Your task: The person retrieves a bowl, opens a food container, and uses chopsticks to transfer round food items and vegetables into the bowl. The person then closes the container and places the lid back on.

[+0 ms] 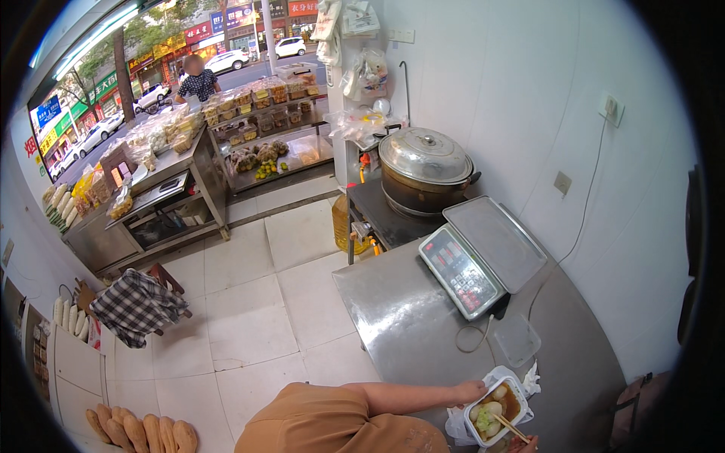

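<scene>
A white plastic takeaway container (pixel 474 431) sits in a thin plastic bag (pixel 455 426) on the steel table. Brown broth, pale round pieces of food (pixel 499 392) and some green leaf (pixel 485 418) fill it. At its far left edge, my left hand (pixel 469 392) grips the rim and bag. My right hand (pixel 524 445), partly cut off by the bottom of the view, holds a pair of wooden chopsticks (pixel 511 425) whose tips reach into the food. Beside the container lie a crumpled white tissue (pixel 531 378) and a clear plastic lid (pixel 517 340).
A digital scale (pixel 463 272) stands on the steel table (pixel 391 317), its cord running to the wall. Beyond are a large lidded pot (pixel 426 170) and an oil jug (pixel 342 223). A shirt-draped chair (pixel 139 306) is left; a person (pixel 198 82) stands outside past packed shelves.
</scene>
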Demonstrator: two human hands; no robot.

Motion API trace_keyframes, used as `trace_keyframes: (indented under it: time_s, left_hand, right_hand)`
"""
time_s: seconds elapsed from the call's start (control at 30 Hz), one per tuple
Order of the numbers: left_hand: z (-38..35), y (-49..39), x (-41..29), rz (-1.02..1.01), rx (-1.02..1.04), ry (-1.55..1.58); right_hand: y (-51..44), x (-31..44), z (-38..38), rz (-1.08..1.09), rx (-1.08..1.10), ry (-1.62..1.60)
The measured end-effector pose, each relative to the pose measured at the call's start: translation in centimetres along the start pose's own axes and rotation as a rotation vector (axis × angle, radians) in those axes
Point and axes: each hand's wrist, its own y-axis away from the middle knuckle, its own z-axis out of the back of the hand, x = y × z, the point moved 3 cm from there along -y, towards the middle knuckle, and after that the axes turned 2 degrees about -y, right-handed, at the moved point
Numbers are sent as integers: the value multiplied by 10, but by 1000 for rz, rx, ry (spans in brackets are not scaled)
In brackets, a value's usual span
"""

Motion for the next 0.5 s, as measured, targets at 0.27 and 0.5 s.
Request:
trace_keyframes:
  time_s: [0.27,0.5]
  left_hand:
    - [0,2,-2,19,6,0]
    - [1,2,-3,24,27,-10]
  right_hand:
    - [-8,-7,7,-75,57,28]
    - [10,1,-7,-50,-5,-41]
